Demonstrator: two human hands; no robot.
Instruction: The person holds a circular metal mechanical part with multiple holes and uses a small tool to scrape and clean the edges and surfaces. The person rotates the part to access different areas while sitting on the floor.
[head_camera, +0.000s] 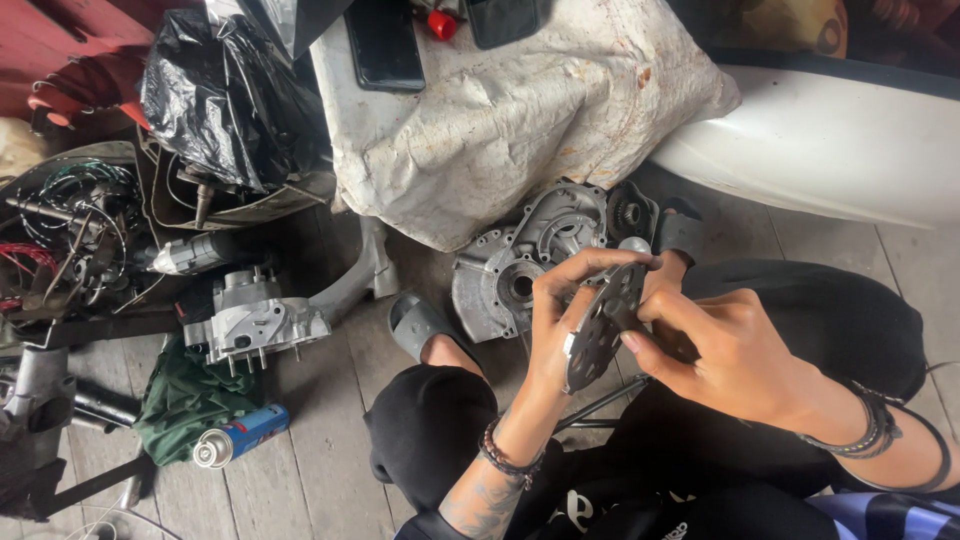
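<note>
I hold a round dark metal plate (603, 322) with several holes upright in front of me. My left hand (560, 315) grips its left rim, fingers curled over the top edge. My right hand (725, 350) pinches the plate's right side with thumb and fingers. Just beyond the plate, a grey metal engine crankcase half (520, 255) lies on the wooden floor. My knees, in black trousers, sit under both hands.
A second grey engine block (255, 320) lies at the left beside a green rag (185, 400) and a blue spray can (240, 435). Wires and tools (70, 240) pile at far left. A white sack (520, 110), a black bag (225, 100) and a white panel (830, 140) sit behind. A grey sandal (420, 325) is by my knee.
</note>
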